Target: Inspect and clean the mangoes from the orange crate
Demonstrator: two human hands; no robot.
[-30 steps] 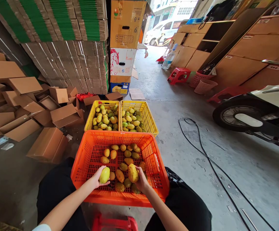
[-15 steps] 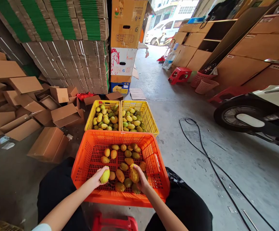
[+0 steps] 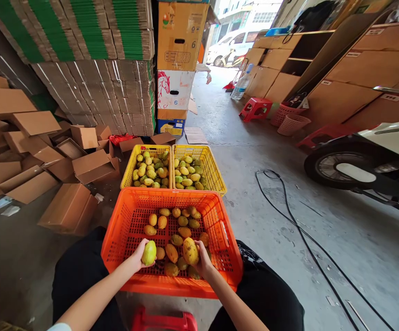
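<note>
My left hand [image 3: 140, 255] is wrapped round a smooth yellow-green oval fruit [image 3: 148, 253], held above the left part of an orange crate [image 3: 114, 239]. My right hand [image 3: 202, 258] grips a yellow oval fruit with dark spots [image 3: 190, 251] over the right part. The two fruits are apart. Several more oval fruits, orange to greenish brown, lie on the crate's perforated floor, such as an orange fruit [image 3: 171, 253] between my hands. The fruits' exact kind I cannot make out. The crate sits between my knees.
Just beyond are a left yellow crate [image 3: 126, 177] and a right yellow crate [image 3: 217, 172], both holding fruit. Open cartons [image 3: 94, 163] lie at the left by stacked flat cardboard [image 3: 92, 94]. A black cable [image 3: 289, 214] and a motorbike [image 3: 351, 170] are at the right; a red stool [image 3: 165, 322] is below.
The fruit in my right hand has turned, showing more of its dark-spotted side. The one in my left hand has turned slightly. Both hands remain over the orange crate.
</note>
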